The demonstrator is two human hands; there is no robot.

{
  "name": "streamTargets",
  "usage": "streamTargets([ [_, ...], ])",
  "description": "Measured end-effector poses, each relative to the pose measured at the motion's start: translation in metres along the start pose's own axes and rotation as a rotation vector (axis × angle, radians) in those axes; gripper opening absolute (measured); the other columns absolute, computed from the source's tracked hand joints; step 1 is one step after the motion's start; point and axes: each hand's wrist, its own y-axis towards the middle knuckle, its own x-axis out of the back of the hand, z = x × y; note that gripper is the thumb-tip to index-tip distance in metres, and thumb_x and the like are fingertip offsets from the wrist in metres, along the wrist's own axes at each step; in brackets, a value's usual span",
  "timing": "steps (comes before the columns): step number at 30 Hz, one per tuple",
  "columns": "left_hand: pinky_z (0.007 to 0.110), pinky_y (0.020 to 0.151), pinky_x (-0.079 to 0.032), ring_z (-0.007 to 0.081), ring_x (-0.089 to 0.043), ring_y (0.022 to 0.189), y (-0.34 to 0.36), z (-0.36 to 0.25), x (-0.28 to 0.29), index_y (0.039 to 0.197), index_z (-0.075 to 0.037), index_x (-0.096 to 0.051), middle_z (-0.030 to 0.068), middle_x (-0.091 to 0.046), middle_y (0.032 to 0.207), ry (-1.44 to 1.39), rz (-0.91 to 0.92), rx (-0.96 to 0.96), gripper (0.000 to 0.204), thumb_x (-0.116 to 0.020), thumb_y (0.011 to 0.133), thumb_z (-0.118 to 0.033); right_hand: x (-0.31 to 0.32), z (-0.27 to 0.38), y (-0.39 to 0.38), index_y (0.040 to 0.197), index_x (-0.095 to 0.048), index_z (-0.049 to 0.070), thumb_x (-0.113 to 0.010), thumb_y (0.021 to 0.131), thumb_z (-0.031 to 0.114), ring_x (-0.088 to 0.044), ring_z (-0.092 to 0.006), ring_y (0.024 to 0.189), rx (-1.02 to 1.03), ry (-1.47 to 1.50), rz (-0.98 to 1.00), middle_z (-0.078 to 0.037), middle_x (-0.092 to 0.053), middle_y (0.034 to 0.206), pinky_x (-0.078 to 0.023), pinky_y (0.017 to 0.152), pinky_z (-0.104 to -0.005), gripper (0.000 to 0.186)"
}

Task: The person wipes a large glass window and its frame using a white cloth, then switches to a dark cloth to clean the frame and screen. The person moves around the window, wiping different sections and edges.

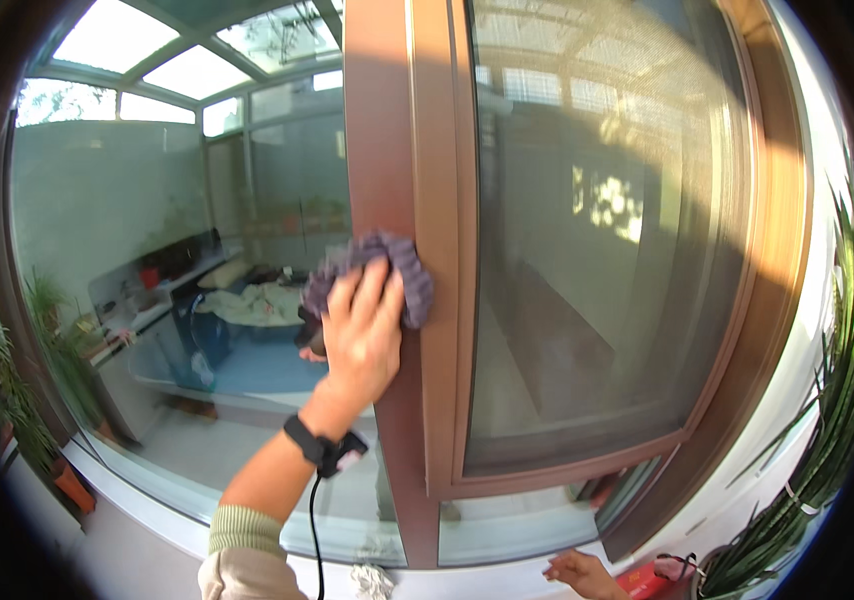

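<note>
My left hand (362,340) presses a bunched purple-grey cloth (387,265) against the reddish-brown window post (382,170). Its fingers are spread over the cloth, which also overlaps the edge of the glass pane (107,200) on the left. A black band with a small device (325,447) sits on that wrist, and a black cable hangs from it. Low at the right, my right hand (584,575) is partly cut off by the lower edge; its fingers are loosely stretched and no object shows in them. Right of the post is a brown-framed screened sash (587,300).
A white crumpled bundle (372,580) lies on the pale sill by the post's foot. Long-leaved green plants (807,470) stand at the right, beside a red object (637,580). Behind or mirrored in the glass are a blue table (267,370) and potted plants.
</note>
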Motion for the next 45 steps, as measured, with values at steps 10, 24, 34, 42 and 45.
streamTargets([
  [10,0.04,0.078,-0.049,0.0303,-0.058,0.094,0.076,0.102,-0.037,0.091,-0.003,-0.065,0.0101,-0.065,0.109,0.003,0.031,-0.176,0.029,-0.057,0.064,0.005,0.017,-0.03,0.034,0.109,-0.059,0.0,-0.065,0.09,0.003,-0.066,-0.0168,0.088,0.01,-0.019,-0.037,-0.008,-0.069,0.092,-0.054,0.077,-0.0292,0.019],
  [24,0.045,0.103,-0.043,0.0395,-0.05,0.118,0.156,0.135,-0.057,0.116,-0.002,-0.062,0.0212,-0.05,0.132,0.205,0.119,-0.235,0.048,-0.058,0.069,0.01,0.051,0.027,0.098,0.091,-0.059,0.001,-0.062,0.089,0.006,-0.06,-0.015,0.073,0.134,-0.094,-0.529,-0.007,-0.065,0.078,-0.05,0.069,-0.0293,0.007],
  [34,0.045,0.094,-0.049,0.0364,-0.055,0.114,0.302,0.21,-0.105,0.11,-0.007,-0.065,0.0131,-0.058,0.125,0.377,0.052,-0.195,0.038,-0.054,0.075,0.004,0.045,0.027,0.118,0.085,-0.058,0.003,-0.059,0.093,0.02,-0.059,-0.0222,0.068,0.118,-0.188,-0.675,-0.012,-0.062,0.074,-0.048,0.065,-0.0345,0.02],
  [42,0.047,0.092,-0.051,0.0398,-0.058,0.108,0.382,0.223,-0.112,0.113,-0.007,-0.063,0.0156,-0.06,0.117,0.515,0.231,-0.059,0.039,-0.058,0.075,0.001,0.034,0.017,0.128,0.08,-0.056,0.001,-0.05,0.1,0.025,-0.055,-0.0171,0.063,0.197,-0.081,-0.71,-0.006,-0.059,0.066,-0.044,0.058,-0.0313,0.031],
  [45,0.048,0.101,-0.045,0.0386,-0.05,0.121,0.28,0.199,-0.092,0.117,-0.006,-0.063,0.0165,-0.052,0.131,0.456,0.084,-0.291,0.053,-0.058,0.066,0.008,0.032,0.021,0.128,0.079,-0.055,0.001,-0.049,0.1,0.021,-0.054,-0.0183,0.062,0.216,-0.088,-0.737,-0.008,-0.058,0.066,-0.044,0.058,-0.0321,0.029],
])
